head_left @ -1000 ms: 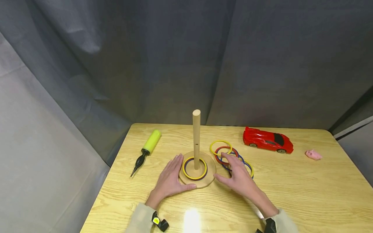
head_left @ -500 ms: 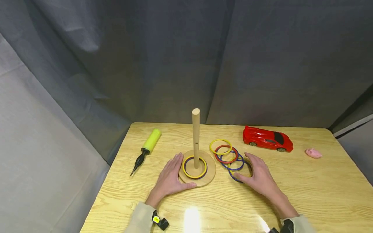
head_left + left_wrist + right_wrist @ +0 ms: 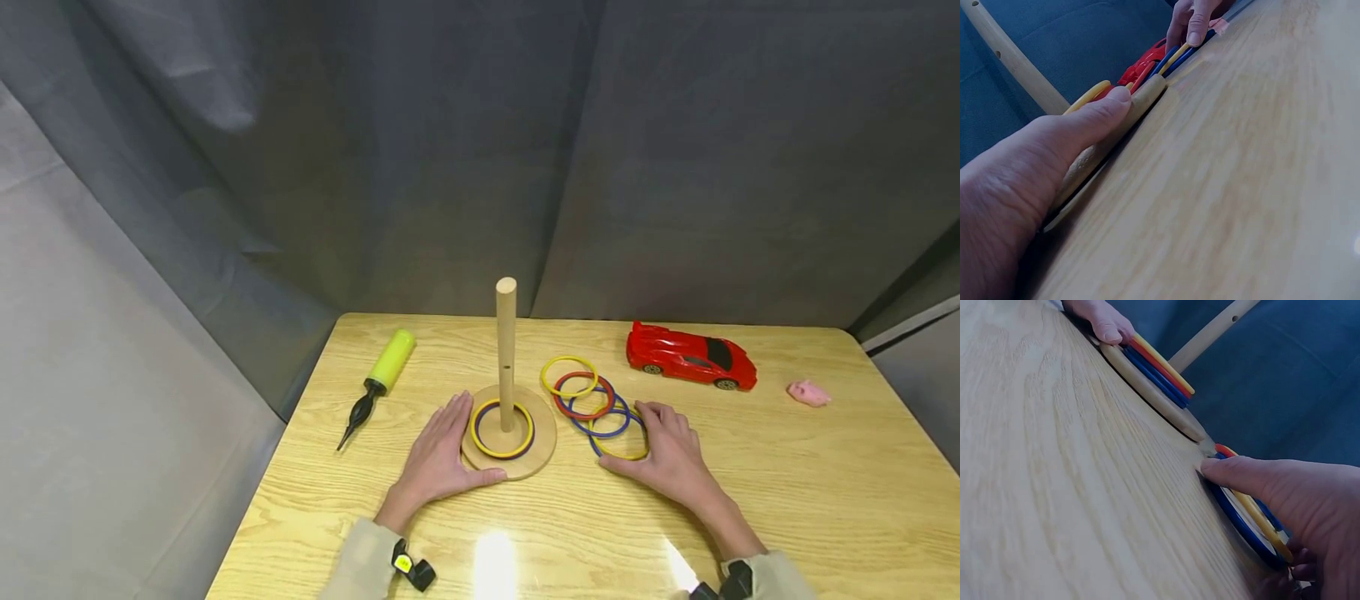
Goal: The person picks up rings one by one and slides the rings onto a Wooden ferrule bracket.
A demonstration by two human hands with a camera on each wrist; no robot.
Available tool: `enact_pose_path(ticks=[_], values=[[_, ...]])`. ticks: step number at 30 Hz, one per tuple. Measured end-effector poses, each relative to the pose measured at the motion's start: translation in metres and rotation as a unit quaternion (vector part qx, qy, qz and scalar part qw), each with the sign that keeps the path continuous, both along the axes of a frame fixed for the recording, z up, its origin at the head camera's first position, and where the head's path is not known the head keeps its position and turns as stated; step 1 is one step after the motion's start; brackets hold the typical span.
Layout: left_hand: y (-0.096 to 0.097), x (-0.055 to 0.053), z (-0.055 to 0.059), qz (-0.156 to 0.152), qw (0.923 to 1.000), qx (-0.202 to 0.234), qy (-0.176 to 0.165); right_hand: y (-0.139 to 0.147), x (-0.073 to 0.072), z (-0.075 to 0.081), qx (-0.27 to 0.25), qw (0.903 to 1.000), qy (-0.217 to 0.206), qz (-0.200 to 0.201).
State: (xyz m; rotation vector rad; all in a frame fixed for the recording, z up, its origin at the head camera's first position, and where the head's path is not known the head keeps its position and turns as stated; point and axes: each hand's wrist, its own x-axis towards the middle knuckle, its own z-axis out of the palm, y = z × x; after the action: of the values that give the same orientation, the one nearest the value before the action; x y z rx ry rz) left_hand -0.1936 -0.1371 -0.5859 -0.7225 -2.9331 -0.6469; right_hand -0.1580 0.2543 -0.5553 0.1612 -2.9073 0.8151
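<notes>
My left hand (image 3: 435,467) holds the round wooden base (image 3: 545,433) of a ring-toss stand, its thumb along the near rim and fingers along the left. Around the upright post (image 3: 507,358) lie stacked rings, a yellow one (image 3: 477,442) on top; the right wrist view shows red and blue beneath. To the right, my right hand (image 3: 671,458) spans a yellow ring (image 3: 1257,512), thumb on its near side and fingers curled at the other. A blue ring (image 3: 1241,528) lies just below it; whether the hand grips that too, I cannot tell.
More loose rings overlap on the table: a red ring (image 3: 558,402), another yellow ring (image 3: 545,379) and blue ones. A red toy car (image 3: 690,358) and a pink pig toy (image 3: 807,393) lie at the right. A yellow-green balloon pump (image 3: 392,362) lies left. A grey curtain (image 3: 450,167) hangs behind.
My right hand has moved right from beside the base to the nearest loose rings, and its fingers have closed in on the yellow ring. My left hand stays on the base.
</notes>
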Motion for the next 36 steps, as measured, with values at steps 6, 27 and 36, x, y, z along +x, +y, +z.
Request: enact_pose_path(ticks=[6,27,36], values=[[0.0,0.0,0.0,-0.001,1.0,0.003,0.002,-0.001,-0.001,-0.005,0.011,0.9999,0.002,-0.01],[0.001,0.001,0.003,0.002,0.9999,0.01,-0.012,0.002,0.006,-0.008,0.004,0.9999,0.009,-0.009],[0.001,0.002,0.003,0.002,0.9998,0.012,-0.017,0.006,0.012,-0.002,-0.007,0.9996,0.023,-0.016]])
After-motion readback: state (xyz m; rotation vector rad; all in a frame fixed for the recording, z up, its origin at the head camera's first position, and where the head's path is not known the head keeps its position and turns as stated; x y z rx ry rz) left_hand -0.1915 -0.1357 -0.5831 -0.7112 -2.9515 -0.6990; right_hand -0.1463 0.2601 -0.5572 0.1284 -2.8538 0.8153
